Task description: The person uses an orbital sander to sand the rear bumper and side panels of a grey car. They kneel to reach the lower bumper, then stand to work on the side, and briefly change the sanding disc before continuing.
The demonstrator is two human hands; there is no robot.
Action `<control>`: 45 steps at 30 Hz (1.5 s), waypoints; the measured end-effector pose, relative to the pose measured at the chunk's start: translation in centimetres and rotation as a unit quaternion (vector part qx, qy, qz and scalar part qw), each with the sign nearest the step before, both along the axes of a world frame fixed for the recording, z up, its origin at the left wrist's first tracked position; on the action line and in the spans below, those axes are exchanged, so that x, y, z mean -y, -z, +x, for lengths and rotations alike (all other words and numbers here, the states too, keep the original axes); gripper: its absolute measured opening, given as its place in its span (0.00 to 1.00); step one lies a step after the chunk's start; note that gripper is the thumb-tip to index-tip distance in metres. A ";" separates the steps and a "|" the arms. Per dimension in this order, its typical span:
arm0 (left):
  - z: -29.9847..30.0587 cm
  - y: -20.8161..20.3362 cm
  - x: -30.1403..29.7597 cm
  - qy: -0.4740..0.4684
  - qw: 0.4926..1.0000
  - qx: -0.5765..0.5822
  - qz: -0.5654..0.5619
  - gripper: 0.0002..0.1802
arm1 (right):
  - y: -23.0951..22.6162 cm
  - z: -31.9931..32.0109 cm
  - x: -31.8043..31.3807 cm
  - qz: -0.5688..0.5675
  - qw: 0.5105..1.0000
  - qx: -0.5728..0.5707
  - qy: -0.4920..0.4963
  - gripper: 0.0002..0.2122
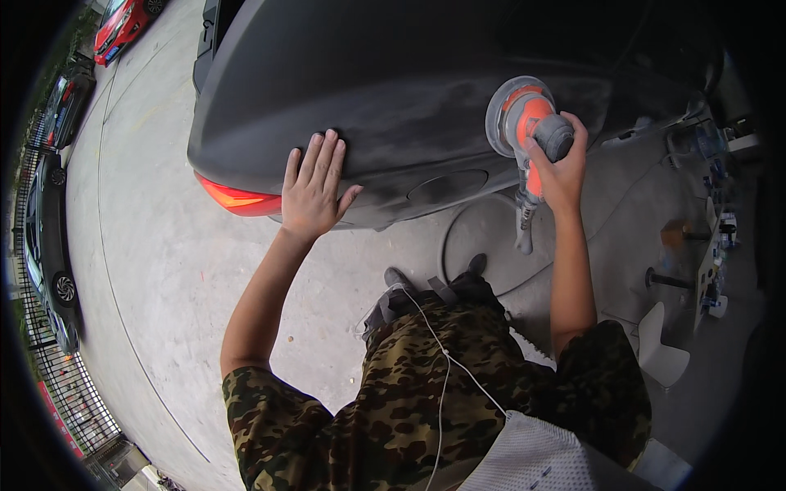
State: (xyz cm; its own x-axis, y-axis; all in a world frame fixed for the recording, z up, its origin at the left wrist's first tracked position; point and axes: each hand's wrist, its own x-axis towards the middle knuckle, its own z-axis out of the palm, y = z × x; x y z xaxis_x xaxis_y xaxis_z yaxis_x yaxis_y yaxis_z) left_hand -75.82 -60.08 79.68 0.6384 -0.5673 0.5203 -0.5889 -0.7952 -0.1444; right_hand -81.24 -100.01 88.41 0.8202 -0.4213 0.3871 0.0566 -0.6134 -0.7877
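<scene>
My right hand is wrapped round an orange and grey orbital sander, whose round pad rests against or very near the dark car body. The pad's working face is hidden. A hose end hangs from the sander's handle. My left hand lies flat on the car's side, fingers stretched out and holding nothing. Just left of that wrist is the red and orange tail light. Between the two hands the round outline of a fuel flap shows. Paler dull patches mark the dark surface near the sander.
A dark hose loops over the concrete floor beside my feet. To the right are a white chair and a cluttered table. Parked cars, one of them red, line the left by a fence.
</scene>
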 end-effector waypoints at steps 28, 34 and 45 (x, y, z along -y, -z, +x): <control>-3.5 4.0 -1.4 0.027 0.972 -0.088 -0.215 0.35 | -0.3 -0.4 -3.3 -0.013 1.000 -0.009 -0.012 0.33; -4.1 3.2 0.1 0.048 0.954 -0.108 -0.276 0.36 | -0.7 -0.3 -12.1 -0.120 0.983 0.017 -0.137 0.36; -9.2 5.2 1.6 0.107 0.903 -0.202 -0.365 0.34 | -0.6 -0.1 -10.3 -0.083 0.992 0.035 -0.088 0.36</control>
